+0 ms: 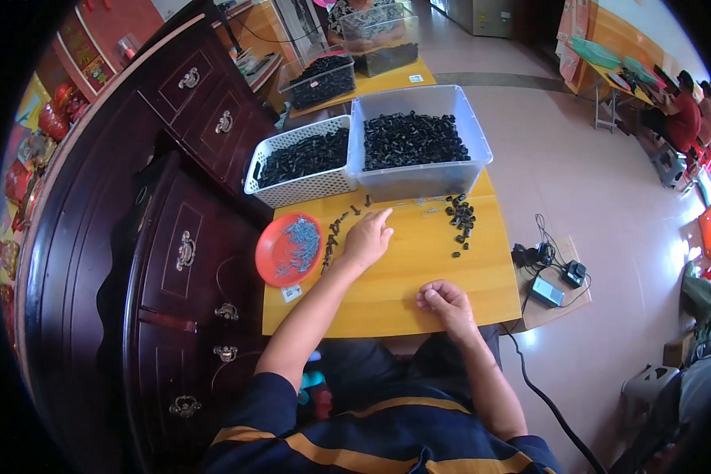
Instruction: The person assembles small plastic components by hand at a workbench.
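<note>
My left hand [366, 239] is over the middle of the yellow table, index finger stretched out toward the clear bin, and nothing shows in its grasp. Just beyond its fingertip lie a few thin silver pins [425, 202]. A loose row of small dark plastic parts [331, 241] runs left of that hand. My right hand [448, 306] is near the front edge, its thumb and fingers closed together; anything between them is too small to make out. Ahead of it are several short black plastic pieces [461, 215]. A red plate [266, 251] of silver pins sits at the left edge.
At the table's far side stand a white perforated basket [302, 188] and a large clear bin [419, 183], both full of black parts. A dark wooden cabinet [166, 276] borders the left. Cables and a small device [547, 291] lie on a low surface to the right. People sit farther off.
</note>
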{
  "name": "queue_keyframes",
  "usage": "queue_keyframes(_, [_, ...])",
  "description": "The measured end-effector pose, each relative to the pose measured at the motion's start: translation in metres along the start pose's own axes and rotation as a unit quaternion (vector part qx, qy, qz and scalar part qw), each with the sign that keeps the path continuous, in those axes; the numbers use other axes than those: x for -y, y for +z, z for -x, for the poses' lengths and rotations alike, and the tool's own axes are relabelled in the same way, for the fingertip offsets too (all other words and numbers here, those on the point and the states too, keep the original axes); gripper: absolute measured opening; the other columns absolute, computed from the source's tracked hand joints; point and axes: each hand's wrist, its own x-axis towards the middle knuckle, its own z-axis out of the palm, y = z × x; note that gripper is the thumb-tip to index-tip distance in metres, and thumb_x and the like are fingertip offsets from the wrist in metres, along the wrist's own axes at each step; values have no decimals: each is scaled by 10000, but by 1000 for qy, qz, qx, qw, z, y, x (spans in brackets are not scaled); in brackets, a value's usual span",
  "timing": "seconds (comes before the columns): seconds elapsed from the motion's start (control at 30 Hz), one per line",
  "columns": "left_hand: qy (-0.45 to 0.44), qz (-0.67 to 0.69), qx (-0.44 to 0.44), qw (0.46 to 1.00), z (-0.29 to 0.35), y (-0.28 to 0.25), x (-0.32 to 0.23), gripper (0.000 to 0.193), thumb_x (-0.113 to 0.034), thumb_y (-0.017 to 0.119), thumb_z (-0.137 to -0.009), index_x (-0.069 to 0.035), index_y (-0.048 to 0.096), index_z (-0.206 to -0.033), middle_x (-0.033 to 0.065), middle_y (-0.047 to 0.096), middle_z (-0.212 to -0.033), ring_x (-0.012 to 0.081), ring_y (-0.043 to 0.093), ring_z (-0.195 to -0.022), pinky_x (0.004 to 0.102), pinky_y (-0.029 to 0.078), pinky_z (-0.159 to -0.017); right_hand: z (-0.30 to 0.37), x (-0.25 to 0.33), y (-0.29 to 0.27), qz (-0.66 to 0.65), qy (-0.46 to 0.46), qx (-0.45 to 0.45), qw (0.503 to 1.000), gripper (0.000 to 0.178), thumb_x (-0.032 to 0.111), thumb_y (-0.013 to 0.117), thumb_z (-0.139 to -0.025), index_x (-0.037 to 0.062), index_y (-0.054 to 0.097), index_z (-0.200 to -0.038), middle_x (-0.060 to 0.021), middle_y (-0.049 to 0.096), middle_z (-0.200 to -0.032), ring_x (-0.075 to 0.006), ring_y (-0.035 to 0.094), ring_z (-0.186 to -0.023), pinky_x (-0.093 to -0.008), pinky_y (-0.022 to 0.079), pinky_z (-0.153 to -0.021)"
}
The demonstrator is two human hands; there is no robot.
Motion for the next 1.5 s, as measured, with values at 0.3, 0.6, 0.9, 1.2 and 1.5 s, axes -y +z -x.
queue_keyframes(0.3, [40, -86, -64, 993, -44, 33, 7, 309, -215, 706, -927, -102, 734, -1214, 151, 708, -1055, 364, 691, -980, 455, 564, -866, 1, 2, 2, -4, 3, 2, 1000, 163, 154, 589, -1078, 13, 659, -1120, -50, 717, -1020, -126, 672, -924, -266, 542, -867])
queue_keyframes(0.6, [78, -29, -125, 989, -44, 42, 10, 60, -148, 735, -885, -91, 745, -902, 123, 699, -888, 365, 684, -840, 466, 553, -743, -1, 9, 1, 22, -8, -20, 1000, 191, 177, 622, -1058, 3, 676, -1116, -43, 714, -997, -132, 685, -934, -275, 552, -851])
queue_keyframes(0.9, [51, 103, -121, 986, 30, 34, 2, 54, -89, 642, -969, -37, 645, -983, 117, 691, -907, 266, 706, -805, 368, 562, -756, -56, 62, -45, 441, -193, -226, 847, 133, 174, 717, -927, 60, 744, -990, -143, 721, -924, -274, 721, -778, -379, 568, -731])
queue_keyframes(1.2, [-112, 413, -116, 896, 99, 17, 19, 60, -90, 612, -1035, -31, 616, -1022, 43, 708, -922, 114, 690, -781, 258, 561, -738, -91, 63, -56, 643, -136, -212, 724, 166, 240, 712, -877, 130, 780, -979, -122, 700, -976, -334, 710, -926, -460, 571, -803])
queue_keyframes(1.5, [-127, 434, -123, 883, 100, 17, 12, 66, -2, 628, -986, -21, 616, -1048, -3, 638, -884, 67, 618, -721, 219, 523, -682, -103, 62, -52, 693, -82, -190, 691, 200, 263, 668, -926, 88, 742, -989, -141, 682, -1075, -352, 699, -964, -487, 566, -818])
